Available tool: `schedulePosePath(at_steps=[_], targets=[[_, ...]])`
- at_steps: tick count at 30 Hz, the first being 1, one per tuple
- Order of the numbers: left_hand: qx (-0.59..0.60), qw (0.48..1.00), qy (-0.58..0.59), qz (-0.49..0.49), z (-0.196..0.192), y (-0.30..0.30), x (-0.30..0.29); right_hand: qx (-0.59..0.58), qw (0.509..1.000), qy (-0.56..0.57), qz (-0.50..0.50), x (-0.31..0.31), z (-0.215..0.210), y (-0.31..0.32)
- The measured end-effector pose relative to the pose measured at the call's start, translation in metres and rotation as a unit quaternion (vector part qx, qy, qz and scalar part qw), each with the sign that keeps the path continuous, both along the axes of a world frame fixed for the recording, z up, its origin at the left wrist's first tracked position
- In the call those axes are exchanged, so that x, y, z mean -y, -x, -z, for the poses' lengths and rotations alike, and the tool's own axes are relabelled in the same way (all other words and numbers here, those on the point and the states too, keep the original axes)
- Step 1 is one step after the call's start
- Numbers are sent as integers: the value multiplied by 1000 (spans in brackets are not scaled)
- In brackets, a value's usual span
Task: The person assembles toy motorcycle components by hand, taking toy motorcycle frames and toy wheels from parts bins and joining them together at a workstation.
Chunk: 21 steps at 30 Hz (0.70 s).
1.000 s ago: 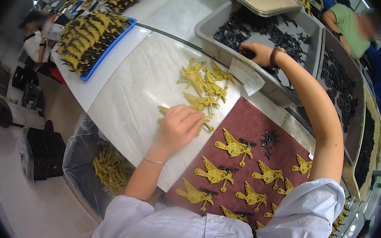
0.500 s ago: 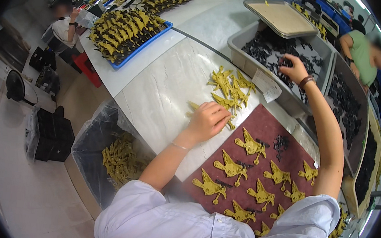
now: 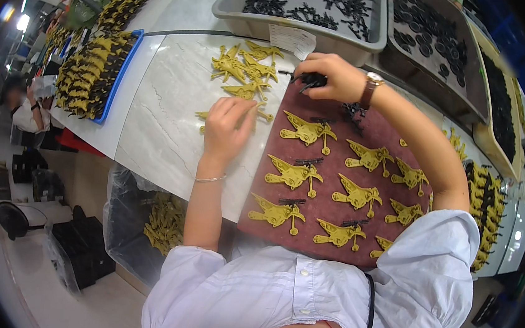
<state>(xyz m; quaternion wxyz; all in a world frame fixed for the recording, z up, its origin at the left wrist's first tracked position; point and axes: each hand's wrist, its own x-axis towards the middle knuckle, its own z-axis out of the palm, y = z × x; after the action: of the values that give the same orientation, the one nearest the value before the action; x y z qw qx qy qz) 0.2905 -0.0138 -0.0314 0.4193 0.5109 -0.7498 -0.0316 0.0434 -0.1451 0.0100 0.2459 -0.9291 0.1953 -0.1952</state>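
R hand [image 3: 337, 80], grasping spindly black plastic parts [image 3: 311, 80], is at maroon cloth mat's [image 3: 328, 170] upper-L corner; nearest yellow plastic bird-shaped part [image 3: 306, 130] lies just below, long axis approx. upper L–lower R. L hand [image 3: 228, 130] covers a second yellow part [image 3: 268, 117], grip can't tell; marbled white tabletop [image 3: 167, 106] stretches to its L edge.

Lamps [image 3: 22, 22] are glaring at the far left; the pale tabletop [image 3: 171, 97] is looking bright; fisheye distortion is bending edges, and black is filling the corners.
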Motion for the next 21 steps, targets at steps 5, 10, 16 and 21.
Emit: schedulePosePath(at_steps=[5,10,16,21], targets=[[-8,1000,3,5,0,4,1,-61,997,-34,-16,1,33,8],[-13,1000,-15,17,4,6,-2,-53,998,-45,-10,-11,34,9],[27,998,-27,42,0,17,-2,55,994,-91,27,-3,56,10],[60,997,-28,41,-13,22,2,83,983,-142,77,-8,59,8]])
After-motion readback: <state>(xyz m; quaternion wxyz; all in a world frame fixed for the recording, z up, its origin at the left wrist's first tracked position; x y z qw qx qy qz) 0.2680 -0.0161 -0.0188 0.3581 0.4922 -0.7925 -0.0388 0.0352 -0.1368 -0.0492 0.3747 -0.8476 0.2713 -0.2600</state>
